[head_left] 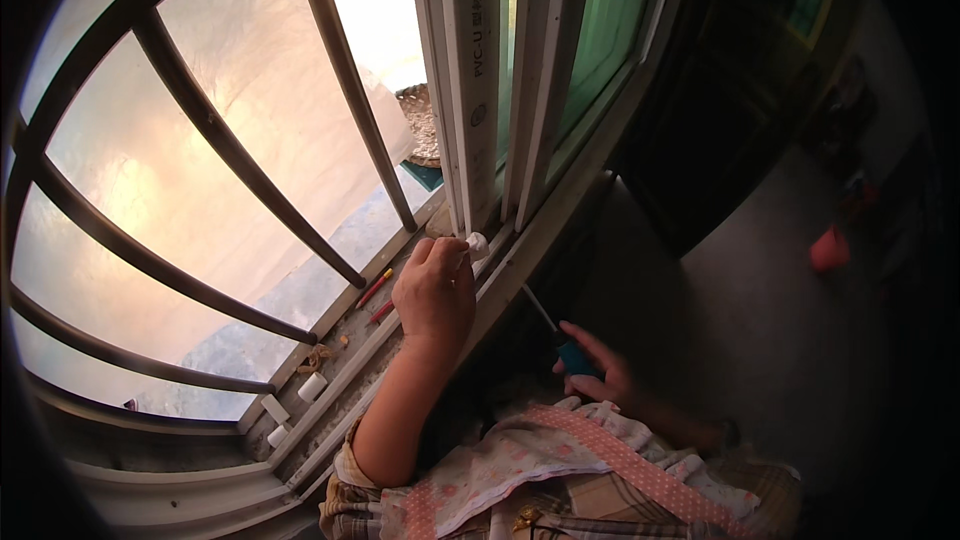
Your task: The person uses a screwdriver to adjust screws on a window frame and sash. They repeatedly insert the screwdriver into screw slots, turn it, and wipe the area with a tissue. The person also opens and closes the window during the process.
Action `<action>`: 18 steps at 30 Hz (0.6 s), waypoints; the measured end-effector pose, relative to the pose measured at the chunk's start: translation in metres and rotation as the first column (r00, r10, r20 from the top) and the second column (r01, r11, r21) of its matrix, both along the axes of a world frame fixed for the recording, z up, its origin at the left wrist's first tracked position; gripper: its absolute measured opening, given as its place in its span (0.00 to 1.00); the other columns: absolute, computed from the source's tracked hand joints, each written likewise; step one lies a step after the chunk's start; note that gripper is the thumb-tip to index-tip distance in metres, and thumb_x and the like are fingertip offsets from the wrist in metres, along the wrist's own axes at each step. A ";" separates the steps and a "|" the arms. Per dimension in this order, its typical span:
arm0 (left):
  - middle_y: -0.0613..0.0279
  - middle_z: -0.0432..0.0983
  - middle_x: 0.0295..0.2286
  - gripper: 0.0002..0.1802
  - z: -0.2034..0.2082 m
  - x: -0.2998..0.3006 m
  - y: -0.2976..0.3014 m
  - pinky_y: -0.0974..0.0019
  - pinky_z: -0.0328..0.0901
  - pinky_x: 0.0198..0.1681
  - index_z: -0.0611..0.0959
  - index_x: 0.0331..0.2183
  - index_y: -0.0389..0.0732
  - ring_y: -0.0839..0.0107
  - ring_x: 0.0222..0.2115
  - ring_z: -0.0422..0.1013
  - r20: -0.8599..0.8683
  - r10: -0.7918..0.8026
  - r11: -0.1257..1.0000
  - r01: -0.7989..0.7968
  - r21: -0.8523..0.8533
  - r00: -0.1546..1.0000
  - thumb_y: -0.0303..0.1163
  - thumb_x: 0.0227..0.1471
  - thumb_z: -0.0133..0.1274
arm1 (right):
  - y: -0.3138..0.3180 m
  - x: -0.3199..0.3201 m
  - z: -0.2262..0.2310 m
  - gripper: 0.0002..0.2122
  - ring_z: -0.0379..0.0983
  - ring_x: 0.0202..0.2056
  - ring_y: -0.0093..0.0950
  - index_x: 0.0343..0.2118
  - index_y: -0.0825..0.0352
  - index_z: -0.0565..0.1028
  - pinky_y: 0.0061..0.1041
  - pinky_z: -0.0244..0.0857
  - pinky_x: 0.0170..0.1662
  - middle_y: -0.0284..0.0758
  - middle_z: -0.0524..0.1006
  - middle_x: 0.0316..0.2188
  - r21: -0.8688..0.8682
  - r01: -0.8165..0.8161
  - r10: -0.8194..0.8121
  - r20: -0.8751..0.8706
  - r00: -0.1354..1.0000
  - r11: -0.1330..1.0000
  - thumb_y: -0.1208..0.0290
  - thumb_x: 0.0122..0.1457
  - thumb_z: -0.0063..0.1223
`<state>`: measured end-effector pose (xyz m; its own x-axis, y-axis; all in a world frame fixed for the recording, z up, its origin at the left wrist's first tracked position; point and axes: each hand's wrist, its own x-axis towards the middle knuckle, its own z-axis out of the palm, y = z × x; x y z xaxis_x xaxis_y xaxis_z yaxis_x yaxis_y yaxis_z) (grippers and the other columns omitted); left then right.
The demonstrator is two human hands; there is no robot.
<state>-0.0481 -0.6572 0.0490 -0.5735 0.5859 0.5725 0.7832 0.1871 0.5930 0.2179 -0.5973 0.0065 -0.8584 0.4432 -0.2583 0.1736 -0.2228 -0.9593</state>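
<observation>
My left hand (434, 285) is over the window track, its fingers closed on a small crumpled white wad (477, 245), perhaps tissue. The wad is close to the foot of the sliding window's white frame (475, 110). Lower and to the right, my right hand (603, 378) grips a screwdriver (572, 354) by its teal handle. Its thin metal shaft points up and left toward the sill's inner edge. Beside my left wrist, two red pencil-like sticks (375, 288) lie on the dusty sill (340, 325).
Dark metal bars (215, 125) curve along the left, with pale sheeting (250, 60) beyond them. White blocks (312, 386) and brown scraps (318, 357) lie on the sill. Outside is a woven basket (420, 125). A dark door (740, 110) and a red-orange object (828, 250) are at right.
</observation>
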 end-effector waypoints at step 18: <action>0.56 0.75 0.27 0.07 -0.048 0.002 0.055 0.55 0.70 0.33 0.78 0.31 0.39 0.56 0.33 0.74 -0.178 -0.043 0.988 0.016 -0.154 0.983 0.28 0.45 0.54 | 0.041 -0.044 0.048 0.31 0.73 0.30 0.22 0.68 0.64 0.55 0.18 0.70 0.30 0.44 0.74 0.45 -0.074 0.010 -0.009 0.020 1.000 0.997 0.74 0.60 0.45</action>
<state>-0.0459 -0.6020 0.0008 -0.4500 0.6888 0.5683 0.8811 0.2389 0.4081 0.1738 -0.5567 0.0549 -0.8487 0.4304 -0.3073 0.1893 -0.2953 -0.9364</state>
